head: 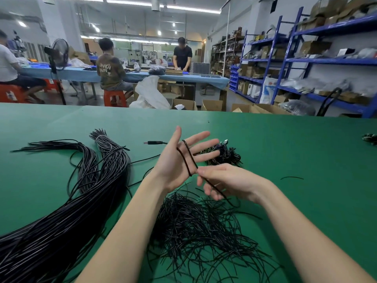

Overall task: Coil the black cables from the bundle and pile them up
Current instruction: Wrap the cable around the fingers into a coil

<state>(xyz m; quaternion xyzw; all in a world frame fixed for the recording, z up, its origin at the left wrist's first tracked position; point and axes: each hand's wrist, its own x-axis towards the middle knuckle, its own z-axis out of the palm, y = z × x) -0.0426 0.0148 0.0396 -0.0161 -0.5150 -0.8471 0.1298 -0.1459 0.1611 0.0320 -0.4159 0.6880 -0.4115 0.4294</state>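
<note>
My left hand (179, 158) is raised over the green table (285, 150), palm up, fingers straight and spread. A black cable (186, 158) loops twice around its palm and fingers. My right hand (222, 180) sits just right of it and pinches the same cable near the left palm's edge; the cable trails down from it. The cable's USB plug (150, 142) lies on the table behind my left hand. A thick bundle of black cables (81, 193) runs from the lower left toward the table's middle. A pile of coiled cables (224, 155) lies behind my fingers.
A loose tangle of thin black ties (200, 227) spreads under my forearms. One stray tie (291, 177) lies to the right, and another small black coil (370, 138) sits at the right edge. Beyond the table are seated workers, cardboard boxes and blue shelving.
</note>
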